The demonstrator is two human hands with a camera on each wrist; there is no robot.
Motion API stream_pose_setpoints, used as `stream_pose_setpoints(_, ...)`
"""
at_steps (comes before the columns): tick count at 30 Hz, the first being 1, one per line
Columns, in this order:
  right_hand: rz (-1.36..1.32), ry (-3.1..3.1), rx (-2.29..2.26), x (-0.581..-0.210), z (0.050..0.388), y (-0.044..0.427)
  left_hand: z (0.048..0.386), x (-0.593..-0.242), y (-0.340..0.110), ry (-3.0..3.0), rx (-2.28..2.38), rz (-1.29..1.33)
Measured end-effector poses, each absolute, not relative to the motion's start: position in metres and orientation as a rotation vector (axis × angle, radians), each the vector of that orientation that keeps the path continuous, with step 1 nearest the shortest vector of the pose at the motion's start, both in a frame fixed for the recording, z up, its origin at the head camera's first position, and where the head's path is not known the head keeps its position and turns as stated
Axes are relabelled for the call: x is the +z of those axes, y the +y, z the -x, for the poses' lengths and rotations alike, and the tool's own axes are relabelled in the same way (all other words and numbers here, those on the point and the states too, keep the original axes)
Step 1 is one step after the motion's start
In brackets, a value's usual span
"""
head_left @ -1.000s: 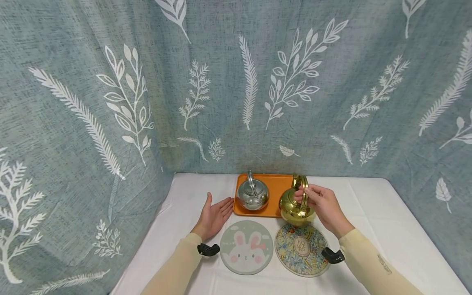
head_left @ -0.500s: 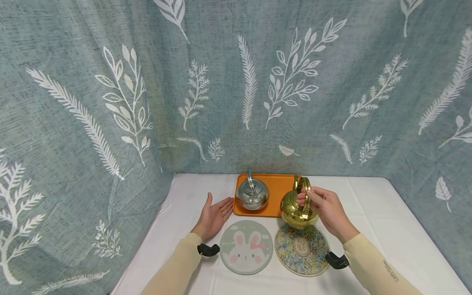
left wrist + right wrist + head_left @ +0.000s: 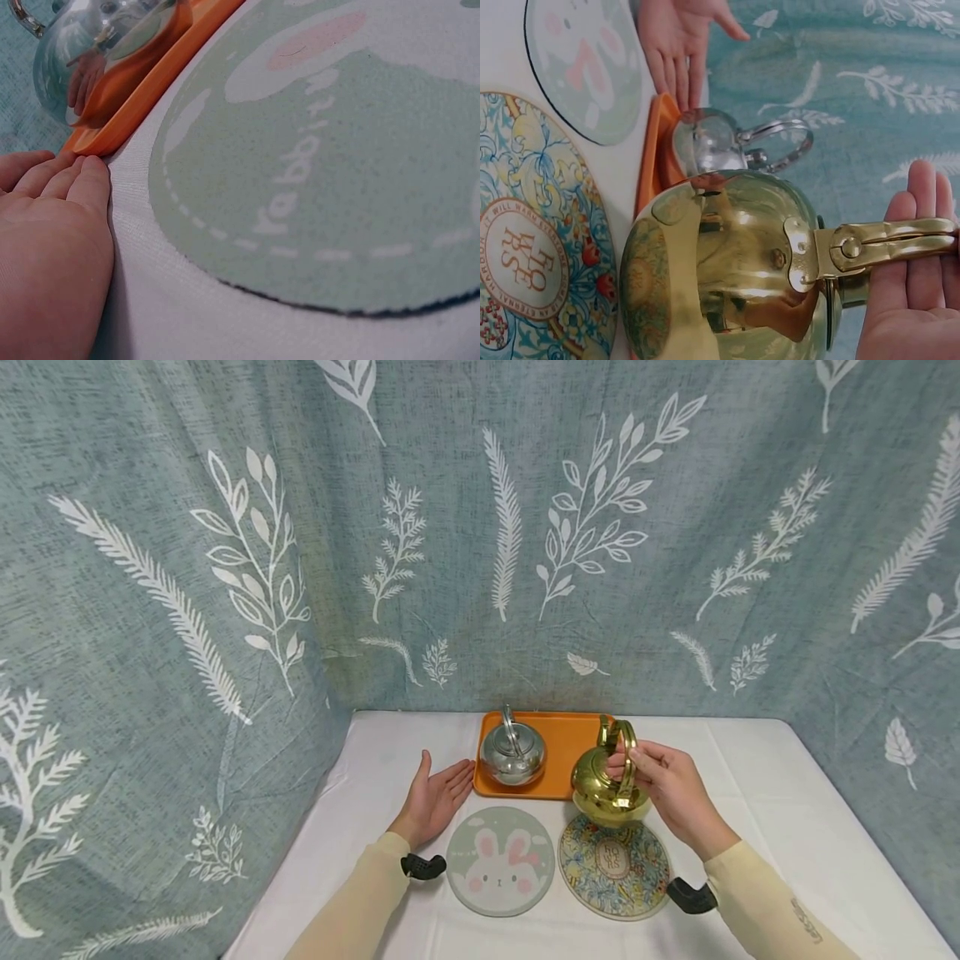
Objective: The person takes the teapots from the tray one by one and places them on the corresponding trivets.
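Note:
The right hand [image 3: 675, 789] grips the handle of a gold teapot [image 3: 606, 789], which hangs over the tray's front right corner and the back edge of the patterned round mat [image 3: 615, 877]. In the right wrist view, fingers [image 3: 922, 270] pass under the gold handle. The left hand [image 3: 432, 800] lies palm up with straight fingers, its fingertips touching the left edge of the orange tray [image 3: 558, 781]; the left wrist view shows this contact at the tray corner [image 3: 97, 142]. A silver teapot [image 3: 513, 756] stands on the tray's left part.
A green round mat with a rabbit [image 3: 500, 893] lies in front of the silver teapot, left of the patterned mat. White cloth [image 3: 757, 793] covers the table. Blue-green curtains [image 3: 450, 568] with white leaves hang behind and at both sides.
The right hand and the gold teapot have moved slightly to the right and toward the front. The left hand, the tray and the silver teapot have not moved.

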State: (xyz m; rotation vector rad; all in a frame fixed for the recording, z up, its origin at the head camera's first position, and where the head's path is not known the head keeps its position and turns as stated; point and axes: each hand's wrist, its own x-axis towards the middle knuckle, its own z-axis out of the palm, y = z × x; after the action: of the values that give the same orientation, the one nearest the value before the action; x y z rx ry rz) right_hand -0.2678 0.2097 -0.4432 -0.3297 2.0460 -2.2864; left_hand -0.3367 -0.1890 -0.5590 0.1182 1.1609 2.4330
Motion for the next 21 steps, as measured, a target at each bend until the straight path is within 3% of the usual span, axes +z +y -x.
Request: stream_pose_setpoints(21, 0.354, 2.045, -2.292, -0.449, 0.25, 0.212, 0.335, -0.557, -0.188, 1.182, 2.432, -0.103)
